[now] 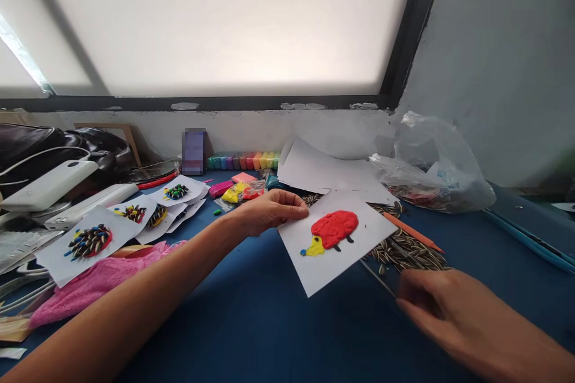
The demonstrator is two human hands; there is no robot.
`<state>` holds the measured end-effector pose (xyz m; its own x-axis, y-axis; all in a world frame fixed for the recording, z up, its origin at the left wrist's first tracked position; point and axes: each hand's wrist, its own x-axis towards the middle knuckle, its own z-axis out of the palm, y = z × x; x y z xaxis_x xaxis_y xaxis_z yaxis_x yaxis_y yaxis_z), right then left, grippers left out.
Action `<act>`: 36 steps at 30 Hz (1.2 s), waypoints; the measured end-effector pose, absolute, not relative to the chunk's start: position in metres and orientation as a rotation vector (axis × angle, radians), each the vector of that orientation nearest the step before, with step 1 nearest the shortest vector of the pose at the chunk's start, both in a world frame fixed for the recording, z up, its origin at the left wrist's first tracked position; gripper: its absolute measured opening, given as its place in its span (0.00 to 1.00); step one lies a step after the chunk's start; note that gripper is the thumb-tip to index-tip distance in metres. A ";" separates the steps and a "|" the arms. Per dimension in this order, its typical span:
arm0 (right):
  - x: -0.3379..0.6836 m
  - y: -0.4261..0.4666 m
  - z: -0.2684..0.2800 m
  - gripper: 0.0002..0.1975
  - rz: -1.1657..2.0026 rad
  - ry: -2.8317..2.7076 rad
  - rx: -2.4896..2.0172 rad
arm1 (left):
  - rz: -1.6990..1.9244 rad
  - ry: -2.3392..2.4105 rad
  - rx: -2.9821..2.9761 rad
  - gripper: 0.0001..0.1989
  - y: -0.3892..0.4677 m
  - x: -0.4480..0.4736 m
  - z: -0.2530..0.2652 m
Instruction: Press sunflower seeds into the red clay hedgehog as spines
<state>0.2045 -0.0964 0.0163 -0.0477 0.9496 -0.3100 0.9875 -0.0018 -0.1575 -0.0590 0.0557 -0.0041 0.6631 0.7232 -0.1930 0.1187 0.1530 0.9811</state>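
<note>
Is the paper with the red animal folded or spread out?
Spread out: the paper shows no fold, and the left hand pinches it by its edge.

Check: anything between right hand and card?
Only a thin rod, apparently held in the right hand, spanning the gap toward the lower right edge of the card. Nothing else visible blocks it; the seeds lie beyond the gap.

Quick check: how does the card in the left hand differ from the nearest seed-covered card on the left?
The held card is pinched in the left hand; the seed card lies unheld.
The held card's red body shows no seeds; the seed card's shape is thick with dark seeds.
Both are white and carry red, yellow and blue.
</note>
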 end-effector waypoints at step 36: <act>0.224 -0.100 0.010 0.11 -0.149 2.001 2.111 | 0.344 0.752 1.576 0.09 0.028 -0.038 -0.005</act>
